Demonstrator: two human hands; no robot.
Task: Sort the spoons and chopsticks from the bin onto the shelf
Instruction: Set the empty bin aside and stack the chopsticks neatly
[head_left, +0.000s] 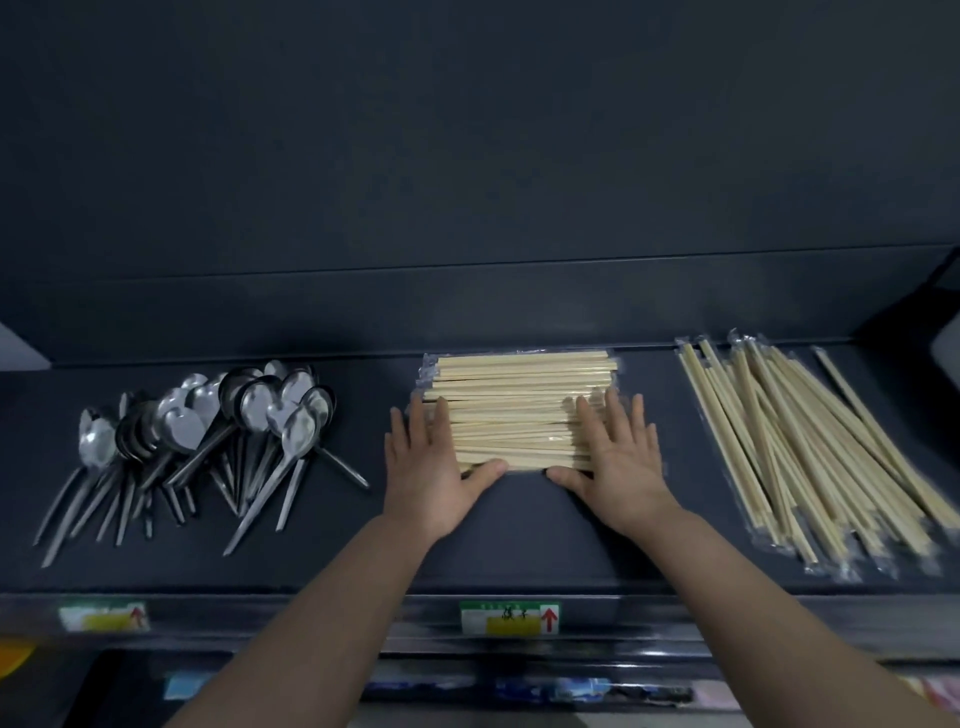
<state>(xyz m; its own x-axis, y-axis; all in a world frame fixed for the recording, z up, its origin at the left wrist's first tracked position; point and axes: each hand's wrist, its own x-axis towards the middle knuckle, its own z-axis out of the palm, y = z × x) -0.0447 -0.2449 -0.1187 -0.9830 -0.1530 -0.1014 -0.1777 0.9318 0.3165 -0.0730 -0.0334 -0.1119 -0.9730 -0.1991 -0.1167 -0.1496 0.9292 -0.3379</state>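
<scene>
- The left grip lies flat and uncurled, fingers straight, on the 9 o'clock end of a squared stack of wrapped chopsticks, its thumb along the stack's 6 o'clock edge.
- The right grip mirrors it on the 3 o'clock end, fingers straight and spread, thumb on the same near edge; neither grip curls round anything.
- The stack sits mid-shelf, its sticks running crosswise in clear sleeves.
- The shelf is a dark matte board with a dark back panel rising at 12 o'clock.
- At 9 o'clock of the stack, well apart, a heap of steel spoons lies with bowls toward the back panel and handles fanned toward the front.
- At 3 o'clock, a loose pile of longer wrapped chopsticks lies slanted, ends toward the front edge.
- On the shelf's front lip at 6 o'clock is a green and yellow label with a red arrow; a second label sits blurred below the spoons.
- Under the lip, blurred coloured packets show on a lower level.
</scene>
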